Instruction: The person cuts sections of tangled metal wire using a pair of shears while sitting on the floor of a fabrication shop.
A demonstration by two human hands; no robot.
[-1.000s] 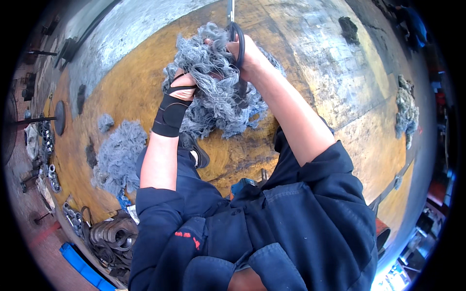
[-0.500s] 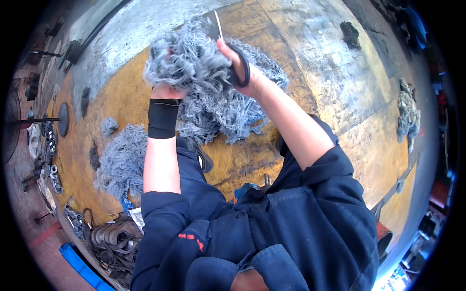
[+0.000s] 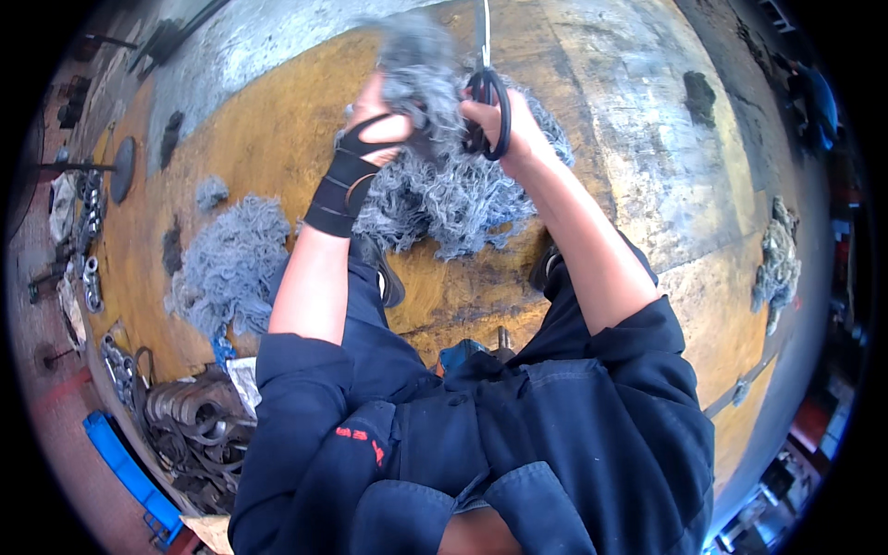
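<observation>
A bundle of grey yarn waste, blurred by motion, is gripped in my left hand, which wears a black wrist wrap. Close beside it, my right hand holds scissors by their black loop handles, blades pointing away from me. Whether the blades are parted is hard to see. Beneath both hands a larger heap of the same tangled yarn lies on the floor between my feet. To the left sits a second yarn pile, with a small tuft beyond it.
Worn metal rings and parts crowd the lower left, near a blue metal frame. A dark clump and a greyish fibre bundle lie to the right. A person in blue is at the far right.
My left hand has turned and swung rightward with the yarn bundle, drawing it upright. My right hand has shifted right with the scissors. The view has also moved slightly.
</observation>
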